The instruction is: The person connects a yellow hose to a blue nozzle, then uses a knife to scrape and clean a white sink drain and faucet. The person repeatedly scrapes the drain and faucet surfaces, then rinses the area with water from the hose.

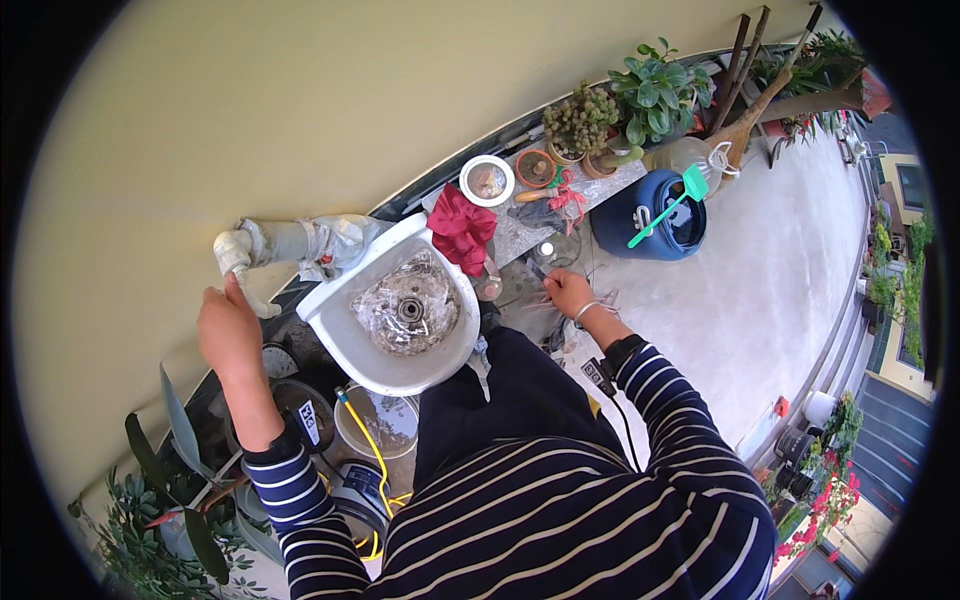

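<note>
My left hand (228, 330) is raised at the wall, its fingers closed at a whitish tap (238, 258), with the thumb up against it. From the tap a wrapped pipe (335, 240) runs toward a white basin (400, 385), whose bottom is scuffed and dirty around a round drain (410, 310). To the right of the basin, my right hand (570, 293) is closed round a small knife, its grey blade (537, 268) pointing up and left. A red cloth bow (462, 230) covers the basin's far right rim.
A blue barrel (620, 222) with a green scoop (660, 212) across it stands at the right. Potted plants (655, 95) line the wall ledge beside a white pot (487, 181). Below the basin are buckets (375, 425), a yellow hose (372, 445) and leafy plants (150, 510).
</note>
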The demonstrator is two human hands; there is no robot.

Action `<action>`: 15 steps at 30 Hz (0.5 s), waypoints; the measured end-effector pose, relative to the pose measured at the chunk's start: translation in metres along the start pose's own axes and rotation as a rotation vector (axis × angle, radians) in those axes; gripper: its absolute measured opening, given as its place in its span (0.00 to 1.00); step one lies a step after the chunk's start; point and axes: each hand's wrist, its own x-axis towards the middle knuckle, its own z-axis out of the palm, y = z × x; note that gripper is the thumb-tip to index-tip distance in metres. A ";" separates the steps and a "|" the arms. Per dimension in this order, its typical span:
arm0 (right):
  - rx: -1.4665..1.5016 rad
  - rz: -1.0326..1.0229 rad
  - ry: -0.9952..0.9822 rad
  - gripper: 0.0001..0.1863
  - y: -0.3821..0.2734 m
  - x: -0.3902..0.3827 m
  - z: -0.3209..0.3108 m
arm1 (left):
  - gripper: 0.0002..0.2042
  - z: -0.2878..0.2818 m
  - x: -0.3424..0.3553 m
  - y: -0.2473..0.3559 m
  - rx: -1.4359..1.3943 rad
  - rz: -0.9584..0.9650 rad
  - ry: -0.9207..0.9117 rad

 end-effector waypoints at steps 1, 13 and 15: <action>-0.002 -0.006 -0.007 0.09 0.006 0.006 0.001 | 0.21 0.002 0.004 -0.001 -0.049 -0.022 -0.004; -0.018 0.275 -0.192 0.11 0.084 0.128 0.057 | 0.12 0.009 -0.029 -0.004 -0.926 -0.239 -0.043; -0.026 0.337 -0.176 0.11 0.098 0.150 0.068 | 0.12 0.014 -0.037 0.002 -0.960 -0.213 0.063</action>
